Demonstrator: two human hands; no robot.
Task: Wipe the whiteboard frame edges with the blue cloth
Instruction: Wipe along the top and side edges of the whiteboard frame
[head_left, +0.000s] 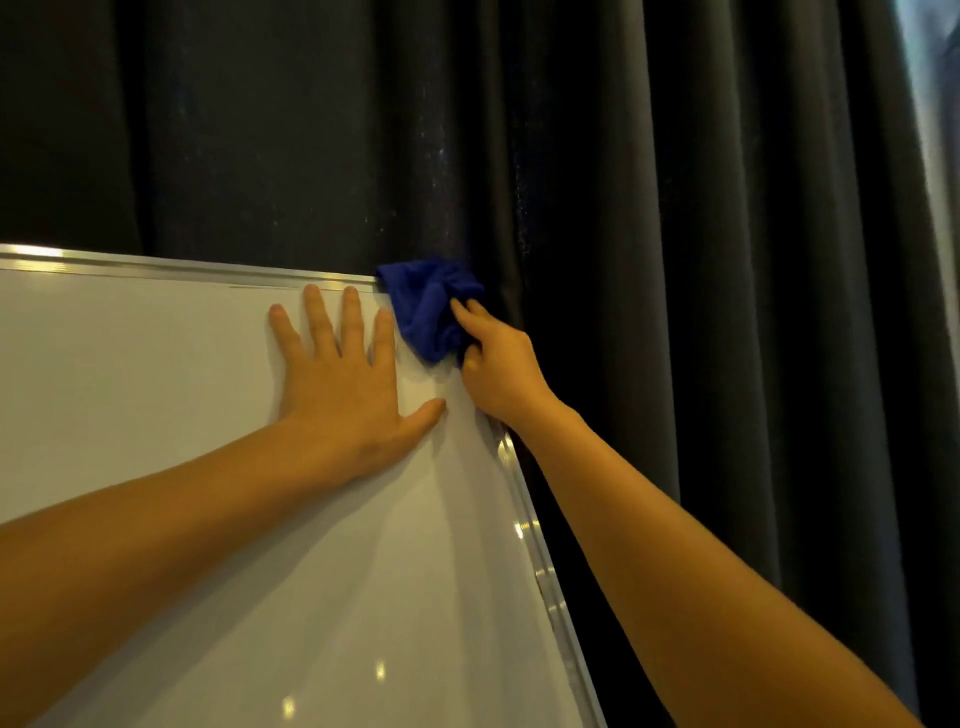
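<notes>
The whiteboard (156, 389) fills the lower left, edged by a silver metal frame (156, 267) along its top and down its right side. A crumpled blue cloth (426, 306) covers the board's top right corner. My right hand (498, 369) grips the cloth from the right and presses it onto that corner. Flat on the board just left of the cloth lies my left hand (343, 384), fingers spread, holding nothing.
A dark pleated curtain (675, 208) hangs close behind the board and to its right. A strip of bright window (930, 104) shows at the far right edge.
</notes>
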